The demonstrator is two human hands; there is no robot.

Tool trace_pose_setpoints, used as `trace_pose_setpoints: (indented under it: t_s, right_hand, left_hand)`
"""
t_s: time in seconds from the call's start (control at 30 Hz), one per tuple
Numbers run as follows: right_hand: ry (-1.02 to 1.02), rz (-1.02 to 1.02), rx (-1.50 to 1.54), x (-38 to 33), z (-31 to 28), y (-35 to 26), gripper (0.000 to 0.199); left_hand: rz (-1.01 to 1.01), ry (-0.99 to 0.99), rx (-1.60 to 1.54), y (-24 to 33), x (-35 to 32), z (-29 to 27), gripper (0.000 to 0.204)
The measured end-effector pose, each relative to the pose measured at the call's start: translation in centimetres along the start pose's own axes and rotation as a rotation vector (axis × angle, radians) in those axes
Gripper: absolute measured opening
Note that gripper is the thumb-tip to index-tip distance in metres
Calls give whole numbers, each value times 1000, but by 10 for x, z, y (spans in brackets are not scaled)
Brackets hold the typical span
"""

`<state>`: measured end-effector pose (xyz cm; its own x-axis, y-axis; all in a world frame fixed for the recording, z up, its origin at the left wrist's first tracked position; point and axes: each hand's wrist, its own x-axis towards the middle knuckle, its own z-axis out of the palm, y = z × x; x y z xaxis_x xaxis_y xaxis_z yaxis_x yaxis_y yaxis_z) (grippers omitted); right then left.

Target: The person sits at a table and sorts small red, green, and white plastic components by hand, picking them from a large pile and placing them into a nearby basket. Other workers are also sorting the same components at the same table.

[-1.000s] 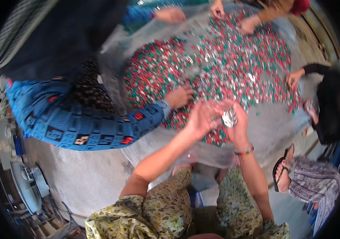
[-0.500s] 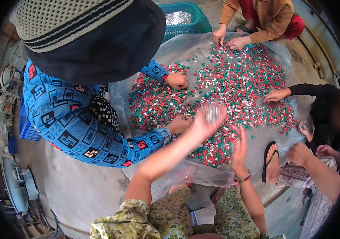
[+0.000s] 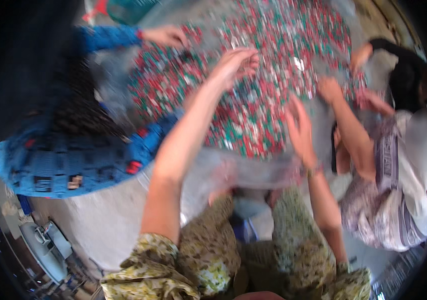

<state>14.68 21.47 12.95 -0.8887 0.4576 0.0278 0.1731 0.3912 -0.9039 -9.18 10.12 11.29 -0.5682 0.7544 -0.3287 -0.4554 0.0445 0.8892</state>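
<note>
Red, grn, wht pcs, v. small, blurred

Lies strewn in a broad, loose layer of small pieces, mixed red, green and white, over a cloudy, see-through plastic sheet. Breaks in places to bare grey. Shows brighter white streaks among the colours, too blurred for single shapes.

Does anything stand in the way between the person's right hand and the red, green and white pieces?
Nothing visible does. The right hand appears open at the near edge of the pieces. Another person's hand is farther right, not between them. Blur hides finer details.
</note>
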Motion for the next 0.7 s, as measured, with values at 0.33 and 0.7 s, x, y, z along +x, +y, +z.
trace_pose_setpoints:
  t_s: [0.33,0.7]
  right_hand:
    - [-476,103,-896,63,41,64,72]
    - [-486,72,-668,15,44,96,31]
  left_hand:
    - [279,-130,1583,-123,-29,17,54]
    - [-104,145,751,-114,-96,-41,6]
